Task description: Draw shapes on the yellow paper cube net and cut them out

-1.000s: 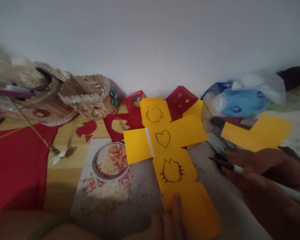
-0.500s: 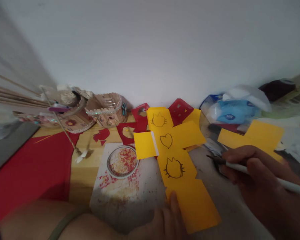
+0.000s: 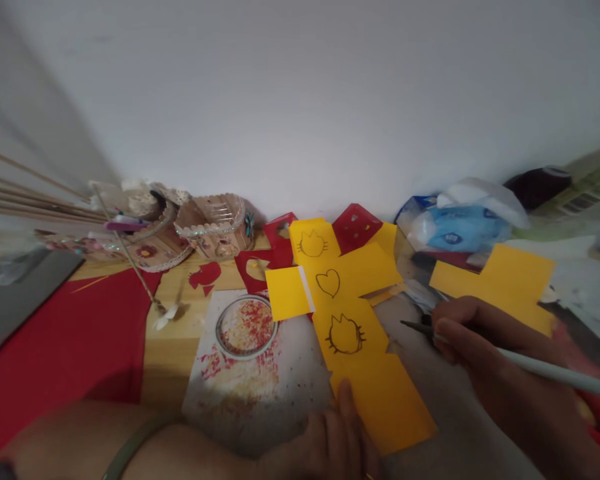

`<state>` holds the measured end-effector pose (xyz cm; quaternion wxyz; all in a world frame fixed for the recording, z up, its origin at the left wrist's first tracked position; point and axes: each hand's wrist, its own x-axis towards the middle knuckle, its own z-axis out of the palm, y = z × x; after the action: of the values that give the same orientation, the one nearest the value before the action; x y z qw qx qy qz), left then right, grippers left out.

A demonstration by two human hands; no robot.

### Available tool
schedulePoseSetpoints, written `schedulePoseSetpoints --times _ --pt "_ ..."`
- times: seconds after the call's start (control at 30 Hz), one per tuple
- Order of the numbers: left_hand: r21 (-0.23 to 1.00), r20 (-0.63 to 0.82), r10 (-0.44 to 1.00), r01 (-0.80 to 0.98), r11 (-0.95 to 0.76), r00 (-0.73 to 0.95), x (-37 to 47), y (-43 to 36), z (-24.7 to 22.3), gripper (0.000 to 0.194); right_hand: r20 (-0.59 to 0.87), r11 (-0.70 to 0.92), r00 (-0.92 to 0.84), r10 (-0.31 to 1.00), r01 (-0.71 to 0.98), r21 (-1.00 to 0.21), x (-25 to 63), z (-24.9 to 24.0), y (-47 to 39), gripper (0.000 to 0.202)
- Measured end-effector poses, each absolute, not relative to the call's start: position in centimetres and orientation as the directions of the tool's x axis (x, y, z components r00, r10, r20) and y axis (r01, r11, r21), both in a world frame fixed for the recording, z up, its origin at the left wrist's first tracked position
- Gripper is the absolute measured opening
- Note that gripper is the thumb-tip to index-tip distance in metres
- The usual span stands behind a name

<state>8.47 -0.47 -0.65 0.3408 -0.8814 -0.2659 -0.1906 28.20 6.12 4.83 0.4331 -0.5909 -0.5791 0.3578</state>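
The yellow paper (image 3: 365, 267) lies mid-view, its near part over the board (image 3: 295, 380), its far end over red scraps (image 3: 243, 267). It is smooth and cross-shaped, with a white strip (image 3: 307, 289) along 1 flap. In dark line it bears 1 heart (image 3: 328, 283) between 2 whiskered cat heads.

The left hand (image 3: 325, 440) rests at its near end, index finger on the paper, the other fingers curled close; whether they pinch the edge, I cannot tell. The right hand (image 3: 500, 373) pinches a slim white pen (image 3: 545, 367) between thumb and fingers, the dark tip just beside the paper and apart from it.

A thin ring (image 3: 245, 357) lies flat on the board amid red and yellow smears. Farther left stands a scallop-edged wooden box (image 3: 207, 245) with a blue flower.

The mark on the blue pack (image 3: 467, 232) is too blurred to read.

Underneath is a pale, wood-grained desk (image 3: 165, 353); behind rises a plain grey wall (image 3: 300, 113).
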Motion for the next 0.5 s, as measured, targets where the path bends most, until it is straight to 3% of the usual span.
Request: schedulePoseSetpoints --times 0.33,0.5 --pt "-0.517 0.502 0.375 0.618 -0.593 0.779 8.93 -1.18 -0.96 0.021 0.001 -0.007 0.026 1.0 0.313 -0.95 28.49 3.89 6.52 0.034" --pt "-0.605 0.376 0.349 0.512 -0.609 0.859 8.16 -1.52 -1.41 0.022 -0.006 -0.016 0.038 0.999 0.28 -0.96 27.91 4.58 6.33 0.032"
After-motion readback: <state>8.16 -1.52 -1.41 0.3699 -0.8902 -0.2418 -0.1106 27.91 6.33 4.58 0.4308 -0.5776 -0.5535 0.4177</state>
